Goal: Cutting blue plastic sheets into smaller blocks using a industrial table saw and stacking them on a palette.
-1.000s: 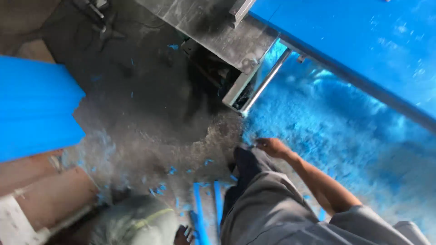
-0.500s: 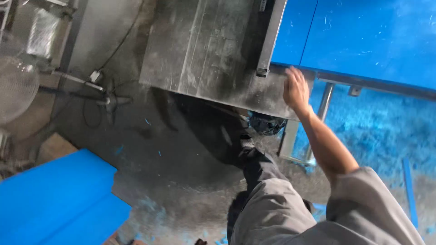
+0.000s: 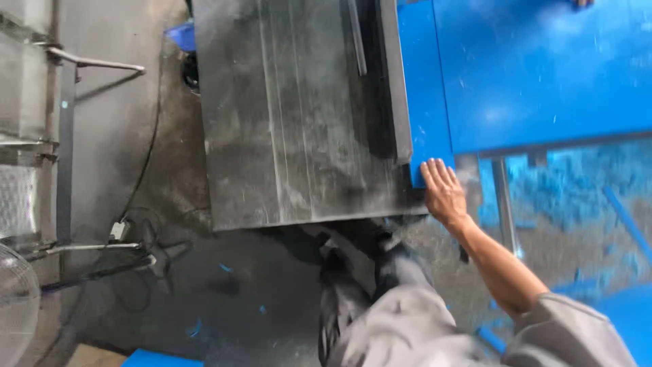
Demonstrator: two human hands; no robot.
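Largest in my view is the blue sheet [image 3: 543,75], filling the upper right, its near edge running across just above the right hand. A narrower strip of the same blue lies against its left side and reaches down to the hand.

Next, the dark metal table [image 3: 299,115], scuffed and streaked, taking the top centre. A grey metal rail [image 3: 396,81] runs along its right edge, between the table surface and the blue sheet; a thinner bar lies on the table beside it.

Grey concrete floor [image 3: 136,272] on the left and below, dusted with blue chips; blue shavings lie thick under the sheet on the right. A black cable [image 3: 146,170] trails over the floor toward a metal frame [image 3: 64,136] at the left edge. Part of a wire fan guard [image 3: 13,306] shows in the bottom left corner.

My grey trouser leg [image 3: 380,319] and dark shoe stand below the table's near edge, blocking the floor there.

The right hand [image 3: 445,194] lies flat, fingers spread apart and closed on nothing, fingertips touching the bottom corner of the blue strip where it meets the table's right corner. Grey sleeve behind it at bottom right.

I don't see the left hand. Another fingertip [image 3: 582,3], not mine, shows at the top edge on the sheet.
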